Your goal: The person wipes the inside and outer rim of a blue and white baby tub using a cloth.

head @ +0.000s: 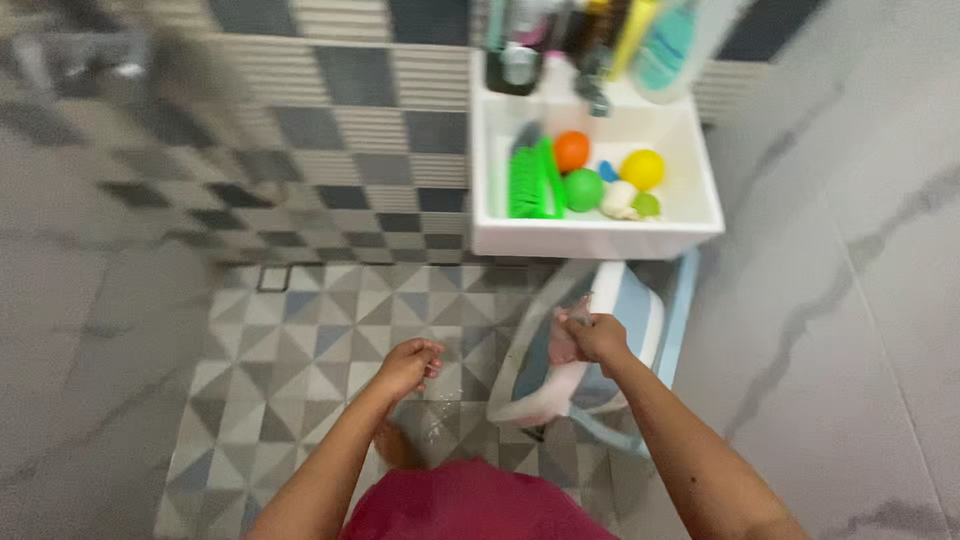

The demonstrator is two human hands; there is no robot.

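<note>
Hands first: we see the left hand (408,362) loosely curled, holding nothing, above the patterned tile floor (270,360). Right hand (597,337) has its fingers closed on a pale pink cloth (556,385) (blurred) over a light-blue tub (648,330). Farther off, a white sink (600,238) holds coloured balls (582,189) and a green brush (533,180).

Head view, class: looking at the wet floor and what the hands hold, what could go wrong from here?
Water glistens on the tiled floor below the left hand, so a slip seems possible. The right hand grips the upended tub by one edge; it might slide from wet fingers. Bottles crowd the sink's back ledge and could topple.
</note>
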